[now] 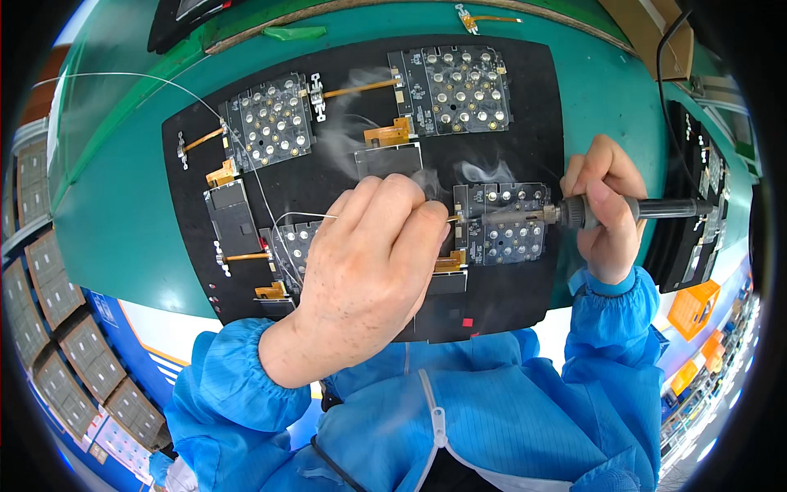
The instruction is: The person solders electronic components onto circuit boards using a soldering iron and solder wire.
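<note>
Black mat [533, 107], soldering iron tip [467, 219] indistinct between the hands [369, 246] [613, 223]

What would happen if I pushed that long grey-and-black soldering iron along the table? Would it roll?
The long grey-and-black soldering iron would probably roll, because its handle looks round. It seems stiff too, running straight in the grip of the right hand.

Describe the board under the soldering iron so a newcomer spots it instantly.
Find the black mat on the green table. At its lower right, just left of the right hand, lies a squarish circuit board with rows of round silvery dots. Unlike the other boards, it has the soldering iron stretched across it.
</note>
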{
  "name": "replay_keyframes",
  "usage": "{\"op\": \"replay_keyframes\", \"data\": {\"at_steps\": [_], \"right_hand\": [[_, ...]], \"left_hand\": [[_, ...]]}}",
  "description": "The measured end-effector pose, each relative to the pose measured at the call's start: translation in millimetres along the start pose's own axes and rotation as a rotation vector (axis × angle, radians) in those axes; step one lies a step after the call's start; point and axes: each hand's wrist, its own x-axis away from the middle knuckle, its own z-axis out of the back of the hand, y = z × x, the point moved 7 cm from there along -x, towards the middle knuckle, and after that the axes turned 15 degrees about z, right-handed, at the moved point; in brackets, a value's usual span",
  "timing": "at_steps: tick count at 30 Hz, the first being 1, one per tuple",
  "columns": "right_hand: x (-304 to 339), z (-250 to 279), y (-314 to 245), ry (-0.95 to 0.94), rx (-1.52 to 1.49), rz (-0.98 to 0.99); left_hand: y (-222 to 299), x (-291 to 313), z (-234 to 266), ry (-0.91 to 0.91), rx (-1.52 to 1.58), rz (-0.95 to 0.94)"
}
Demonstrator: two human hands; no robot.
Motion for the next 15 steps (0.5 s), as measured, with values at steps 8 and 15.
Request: {"op": "replay_keyframes", "data": {"at_steps": [8, 15], "right_hand": [[0.0, 0.6, 3.5, -0.016, 0.003, -0.021], [1.2, 3.1, 3.6, -0.035, 0.026, -0.057]], "left_hand": [[-3.4, 0.4, -0.2, 0.012, 0.002, -0.007], [-2.8, 1.2, -2.8, 0.011, -0.007, -0.067]]}}
